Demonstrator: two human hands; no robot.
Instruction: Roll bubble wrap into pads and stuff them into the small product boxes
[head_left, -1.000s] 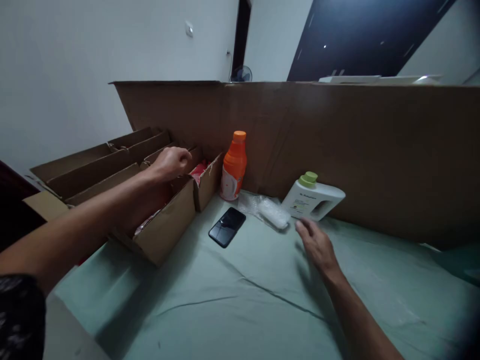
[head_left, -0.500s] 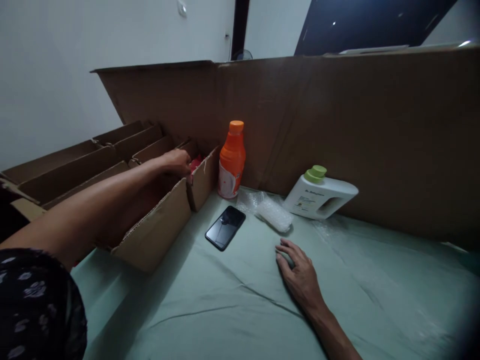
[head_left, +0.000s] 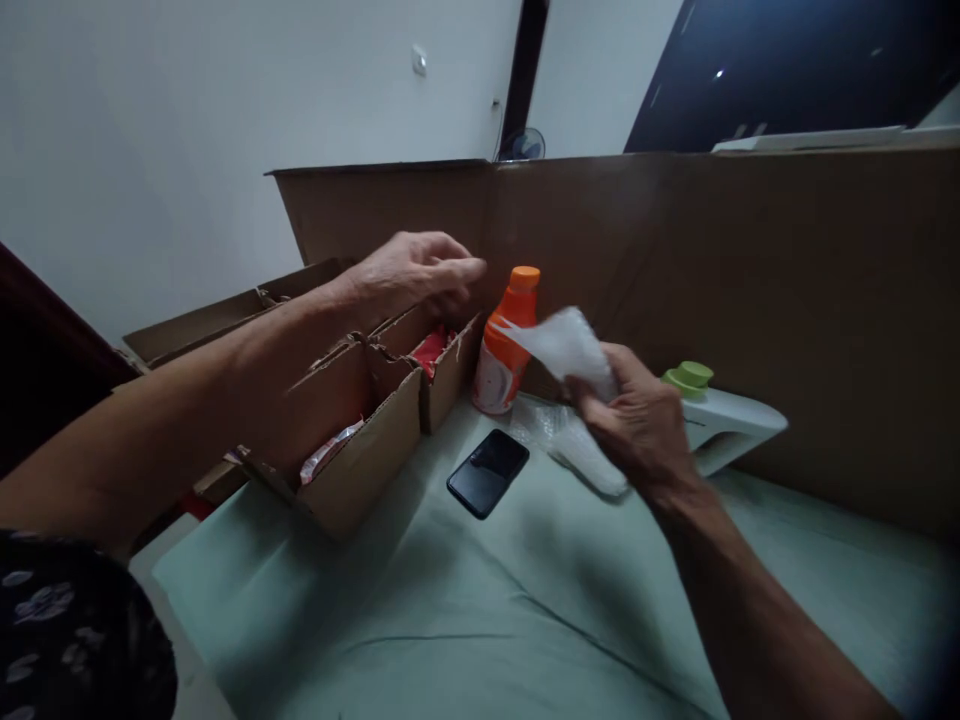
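My right hand [head_left: 641,420] grips a piece of translucent white bubble wrap [head_left: 574,345], raised in front of the orange bottle [head_left: 496,375]. My left hand [head_left: 427,270] hovers above the divided cardboard box [head_left: 379,460], fingers loosely bent and slightly blurred, with nothing visible in them. Inside one compartment lies something red [head_left: 431,348]; a shiny wrapped item shows in the nearer compartment. More bubble wrap [head_left: 589,460] rests on the table below my right hand. A black phone [head_left: 489,473] lies flat between the box and that wrap.
Behind my right hand is a white jug [head_left: 735,425] with a green cap, partly hidden. A tall cardboard panel [head_left: 600,220] stands along the back. Pale green cloth [head_left: 420,650] covers the table.
My left hand has risen out of the box compartment. My right hand has lifted off the table and now holds bubble wrap. The view has shifted left.
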